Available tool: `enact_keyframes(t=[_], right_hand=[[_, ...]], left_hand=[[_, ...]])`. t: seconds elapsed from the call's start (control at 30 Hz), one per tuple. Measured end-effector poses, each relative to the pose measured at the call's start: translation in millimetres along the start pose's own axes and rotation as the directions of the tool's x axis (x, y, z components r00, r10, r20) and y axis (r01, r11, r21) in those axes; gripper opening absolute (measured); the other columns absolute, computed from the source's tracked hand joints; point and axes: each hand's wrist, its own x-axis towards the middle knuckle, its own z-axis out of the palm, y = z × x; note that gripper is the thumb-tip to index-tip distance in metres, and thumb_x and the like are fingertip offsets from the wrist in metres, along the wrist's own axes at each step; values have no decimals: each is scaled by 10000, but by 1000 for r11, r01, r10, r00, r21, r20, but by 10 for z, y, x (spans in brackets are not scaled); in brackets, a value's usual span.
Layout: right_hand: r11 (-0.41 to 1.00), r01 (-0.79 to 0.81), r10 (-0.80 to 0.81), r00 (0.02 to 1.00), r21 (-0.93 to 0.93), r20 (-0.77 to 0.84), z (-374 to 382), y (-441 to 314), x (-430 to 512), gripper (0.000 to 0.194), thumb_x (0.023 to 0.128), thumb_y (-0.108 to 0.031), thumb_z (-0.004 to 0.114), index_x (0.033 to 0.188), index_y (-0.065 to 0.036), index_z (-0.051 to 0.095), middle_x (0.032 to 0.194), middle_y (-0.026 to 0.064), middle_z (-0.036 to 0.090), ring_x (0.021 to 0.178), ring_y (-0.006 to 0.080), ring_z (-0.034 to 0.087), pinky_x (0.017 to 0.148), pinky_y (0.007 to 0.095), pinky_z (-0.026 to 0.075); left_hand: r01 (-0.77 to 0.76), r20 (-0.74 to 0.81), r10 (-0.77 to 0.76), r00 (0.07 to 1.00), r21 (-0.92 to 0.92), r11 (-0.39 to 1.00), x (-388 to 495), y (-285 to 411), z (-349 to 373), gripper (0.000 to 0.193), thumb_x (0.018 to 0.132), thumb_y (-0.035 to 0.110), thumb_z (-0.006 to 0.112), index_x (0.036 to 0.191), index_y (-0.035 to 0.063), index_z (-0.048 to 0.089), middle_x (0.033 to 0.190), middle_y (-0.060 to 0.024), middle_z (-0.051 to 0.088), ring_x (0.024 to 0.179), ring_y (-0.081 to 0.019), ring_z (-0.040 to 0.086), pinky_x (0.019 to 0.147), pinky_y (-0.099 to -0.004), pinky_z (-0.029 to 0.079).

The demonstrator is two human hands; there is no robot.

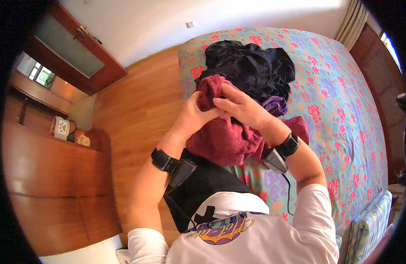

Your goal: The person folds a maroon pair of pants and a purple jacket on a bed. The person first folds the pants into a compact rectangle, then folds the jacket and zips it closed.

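Note:
A maroon fabric garment (222,142) is bunched up in front of my torso, over the near edge of the bed. My left hand (198,114) grips a rolled fold of it from the left, with the thumb pointing inward. My right hand (241,105) pinches the same fold from the right, and the fingertips of both hands nearly meet. Part of the maroon cloth spreads on the bed beneath my right wrist. Just beyond my hands lies a crumpled black garment (250,67). A small purple cloth (276,105) shows beside my right hand, partly covered.
The bed (328,132) has a green patterned sheet and fills the right side. A folded blue-and-yellow quilt (371,227) stands at its near right corner. Wooden floor (140,109) runs along the left, beside a wooden cabinet (54,184). Farther back is a door (74,46) with a glass panel.

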Motion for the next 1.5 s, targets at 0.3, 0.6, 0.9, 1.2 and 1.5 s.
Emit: enact_keyframes(t=[0.3, 0.6, 0.9, 1.2, 1.5], right_hand=[[836, -73, 31, 996, -545, -86, -228, 590, -116, 215, 888, -169, 600, 1022, -6, 641, 821, 156, 613, 707, 237, 571, 677, 342, 473], [650, 245, -70, 962, 719, -264, -815, 433, -588, 298, 989, -244, 457, 1081, -9, 614, 1045, 81, 664, 962, 174, 620, 879, 328, 479], [710, -41, -351, 845, -703, -404, -531, 711, -614, 200, 845, -167, 649, 973, -13, 643, 939, 164, 641, 892, 342, 612, 799, 373, 497], [408, 389, -535, 835, -826, 129, 312, 336, -607, 141, 780, -170, 622, 862, -71, 564, 793, 90, 548, 751, 280, 584, 658, 390, 489], [585, 227, -517, 844, -778, -143, 176, 645, -391, 192, 847, -43, 535, 1028, 20, 530, 960, 208, 566, 908, 394, 567, 782, 440, 474]], left_hand=[[182, 51, -183, 982, -530, 828, -101, 29, -270, 450, 751, -44, 519, 1196, -4, 569, 1140, -69, 623, 1020, -181, 602, 933, -322, 475], [277, -228, -324, 918, -215, 936, -61, -441, -491, 370, 769, -2, 535, 1133, -17, 598, 1076, -81, 644, 936, -199, 634, 853, -331, 510], [143, -48, -213, 976, -598, 789, -40, -197, -181, 179, 889, 111, 636, 1056, 48, 639, 1038, -45, 659, 953, -160, 619, 872, -326, 502], [57, -162, -204, 966, -631, 774, 80, -184, -55, 222, 892, 98, 618, 1101, 23, 611, 1064, -65, 644, 970, -183, 611, 870, -325, 493], [20, -269, -136, 953, -392, 920, 26, -240, 133, 214, 890, 123, 655, 1063, 27, 574, 995, -32, 640, 897, -107, 594, 820, -268, 486]])
